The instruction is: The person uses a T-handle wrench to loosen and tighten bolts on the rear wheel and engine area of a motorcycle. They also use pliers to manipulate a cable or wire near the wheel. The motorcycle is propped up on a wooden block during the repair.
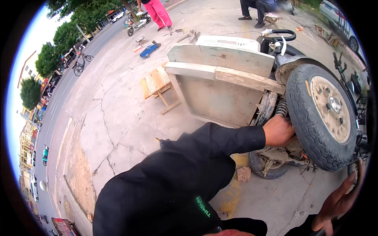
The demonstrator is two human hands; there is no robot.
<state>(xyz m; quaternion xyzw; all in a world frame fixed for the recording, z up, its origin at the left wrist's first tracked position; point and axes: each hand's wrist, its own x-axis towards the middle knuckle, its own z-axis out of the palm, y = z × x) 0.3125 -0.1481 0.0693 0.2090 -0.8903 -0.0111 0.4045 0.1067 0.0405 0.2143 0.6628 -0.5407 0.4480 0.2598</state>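
A dusty three-wheeled vehicle with a pale boxy body point(216, 102) lies tipped on its side, its large tyre with a beige rim point(328, 114) raised at the right. My left hand point(277, 131) reaches under that tyre beside a coil spring point(281, 106), fingers curled and partly hidden; what they hold is unclear. My right hand point(334, 200) is at the lower right rim of the view, fingers stretched upward and apart near dark parts below the tyre; I cannot tell whether they touch them. A second tyre point(267, 169) rests low behind the vehicle's underside parts.
A wooden stool point(155, 82), a blue jack point(149, 50) and scattered tools point(185, 37) are on the cracked pavement. A person in pink trousers point(157, 13) stands beyond; another sits point(258, 11). Bicycles point(80, 63) and a road lie left, a broken brick point(243, 174) below.
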